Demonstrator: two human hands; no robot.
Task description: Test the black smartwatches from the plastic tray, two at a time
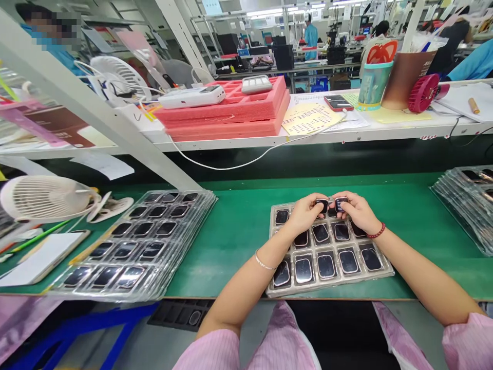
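My left hand [308, 211] pinches a dark square smartwatch body [322, 205] at its edges. In my right hand [357, 209], closed in the same way, is a second smartwatch body [339, 204], with light marks on its screen. Both are held side by side above the back rows of a clear plastic tray [331, 283]. Rows of similar smartwatch bodies [325, 265] lie face up in its pockets. My hands and forearms hide part of the tray's back and left side.
To the left is a stack of filled clear trays [169, 272], beside a white fan [46, 198] and a notepad [42, 257]. More stacked trays [462, 210] stand at the far right. Red foam [227, 121], a phone [339, 103] and a white cable [231, 168] occupy the shelf.
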